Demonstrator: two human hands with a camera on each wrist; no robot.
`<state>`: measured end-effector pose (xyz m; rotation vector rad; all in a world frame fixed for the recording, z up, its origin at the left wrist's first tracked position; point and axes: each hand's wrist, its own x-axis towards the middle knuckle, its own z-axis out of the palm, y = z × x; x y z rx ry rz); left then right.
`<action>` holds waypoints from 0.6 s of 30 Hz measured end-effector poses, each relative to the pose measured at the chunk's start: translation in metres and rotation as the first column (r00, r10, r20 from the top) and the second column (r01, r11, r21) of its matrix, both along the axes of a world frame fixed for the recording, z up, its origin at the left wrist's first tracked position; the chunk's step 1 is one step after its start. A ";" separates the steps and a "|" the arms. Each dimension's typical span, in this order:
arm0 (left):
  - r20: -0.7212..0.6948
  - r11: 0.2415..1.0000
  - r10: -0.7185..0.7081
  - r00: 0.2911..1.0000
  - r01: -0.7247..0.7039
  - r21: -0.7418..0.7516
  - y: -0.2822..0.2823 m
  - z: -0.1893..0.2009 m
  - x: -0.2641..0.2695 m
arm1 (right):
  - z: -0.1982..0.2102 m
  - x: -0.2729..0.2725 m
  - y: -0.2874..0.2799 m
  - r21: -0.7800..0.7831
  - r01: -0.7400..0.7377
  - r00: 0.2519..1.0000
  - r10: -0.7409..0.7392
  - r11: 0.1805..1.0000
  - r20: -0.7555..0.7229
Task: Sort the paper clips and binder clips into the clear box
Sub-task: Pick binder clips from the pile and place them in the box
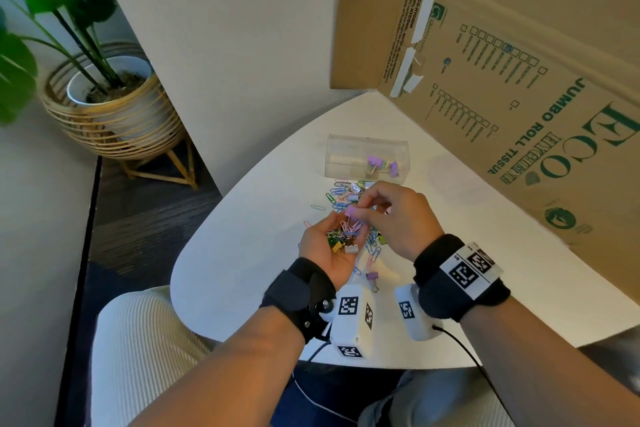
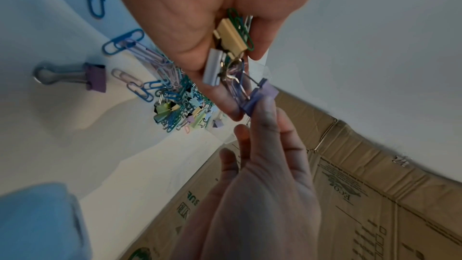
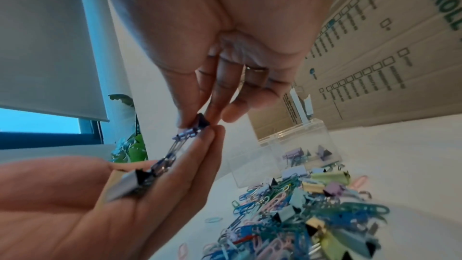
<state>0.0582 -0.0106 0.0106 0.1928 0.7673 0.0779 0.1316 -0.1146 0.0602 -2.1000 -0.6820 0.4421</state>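
Purple binder clip [image 1: 351, 211] is pinched between the thumb and fingertips of the right hand [image 1: 398, 218], right above the left hand [image 1: 332, 246]. That left hand lies palm up, cupped round a handful of clips [image 1: 343, 237]. Just beyond both hands sit the loose pile [image 1: 341, 192] and then the clear box [image 1: 367, 158], holding two purple clips.
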 end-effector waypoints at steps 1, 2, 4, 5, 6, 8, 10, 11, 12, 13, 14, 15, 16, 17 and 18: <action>0.008 1.000 -0.001 1.000 0.001 0.003 0.000 0.001 0.000 | -0.001 0.001 0.000 0.038 0.036 0.999 -0.036 0.999 -0.013; 0.018 1.000 -0.002 1.000 0.002 0.008 0.000 0.001 0.001 | -0.001 0.001 -0.001 0.064 0.070 0.997 -0.069 0.995 -0.018; 0.057 1.000 -0.004 0.998 0.004 0.006 -0.002 0.000 0.002 | -0.002 0.002 -0.002 0.120 0.097 0.995 -0.092 0.988 -0.043; 0.073 1.000 -0.017 0.997 0.016 0.016 -0.003 0.001 0.001 | -0.002 0.002 -0.002 0.147 0.094 0.994 -0.085 0.985 -0.068; 0.088 0.999 -0.028 0.996 0.025 0.029 -0.004 0.003 0.001 | -0.003 0.003 -0.003 0.161 0.092 0.993 -0.079 0.983 -0.084; 0.111 0.998 -0.048 0.993 0.043 0.048 -0.006 0.005 0.000 | -0.003 0.005 -0.005 0.165 0.094 0.993 -0.080 0.982 -0.089; 0.107 0.996 -0.067 0.992 0.059 0.071 -0.006 0.004 0.001 | -0.001 0.008 -0.007 0.181 0.102 0.991 -0.084 0.978 -0.102; 0.103 0.996 -0.063 0.993 0.055 0.074 -0.005 0.003 0.001 | 0.001 0.011 -0.008 0.194 0.124 0.988 -0.103 0.973 -0.114; 0.091 0.996 -0.056 0.994 0.050 0.075 -0.004 0.002 0.000 | 0.002 0.016 -0.010 0.211 0.158 0.983 -0.134 0.965 -0.126; 0.081 0.996 -0.060 0.995 0.053 0.078 -0.003 -0.001 0.000 | 0.004 0.022 -0.012 0.231 0.198 0.976 -0.169 0.953 -0.140; 0.075 0.995 -0.065 0.995 0.059 0.078 -0.002 -0.002 -0.001 | 0.006 0.030 -0.013 0.245 0.246 0.965 -0.213 0.938 -0.152; 0.069 0.995 -0.065 0.996 0.060 0.075 -0.001 -0.003 -0.001 | 0.006 0.039 -0.014 0.258 0.297 0.950 -0.257 0.920 -0.177; 0.067 0.996 -0.064 0.996 0.059 0.072 0.000 -0.003 -0.002 | 0.005 0.050 -0.013 0.259 0.353 0.929 -0.303 0.899 -0.212; 0.065 0.995 -0.067 0.996 0.062 0.075 0.001 -0.004 -0.002 | 0.003 0.062 -0.012 0.260 0.401 0.905 -0.336 0.878 -0.260; 0.061 0.995 -0.068 0.996 0.063 0.079 0.001 -0.004 -0.003 | 0.003 0.073 -0.010 0.244 0.436 0.885 -0.363 0.866 -0.293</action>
